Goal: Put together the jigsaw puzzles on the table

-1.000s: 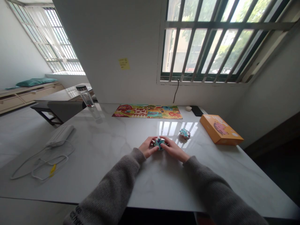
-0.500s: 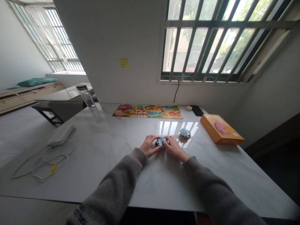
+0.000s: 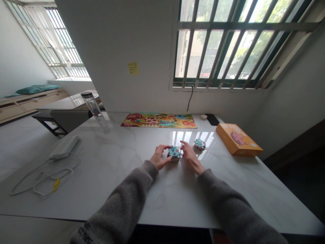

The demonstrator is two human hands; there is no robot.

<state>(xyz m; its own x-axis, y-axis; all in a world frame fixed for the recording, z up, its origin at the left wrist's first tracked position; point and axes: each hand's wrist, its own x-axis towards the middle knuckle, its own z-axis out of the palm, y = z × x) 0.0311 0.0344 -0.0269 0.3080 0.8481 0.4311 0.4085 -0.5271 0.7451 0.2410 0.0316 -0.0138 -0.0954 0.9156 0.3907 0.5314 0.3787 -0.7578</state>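
The right grip has been drawn back off the puzzle stack, its fingers left open just beside it; the stack sits on the bench, gripped at its left edge by the left grip.

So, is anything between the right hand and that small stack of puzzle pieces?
Nothing visible is: the right hand sits just beside the stack of puzzle pieces, while the left hand touches the stack's other side.

1. A small stack of jigsaw puzzle pieces lies flat on the white marble tabletop, its irregular top piece printed teal and blue.
2. A second stack of pieces, teal and pink, rests nearby to its right.
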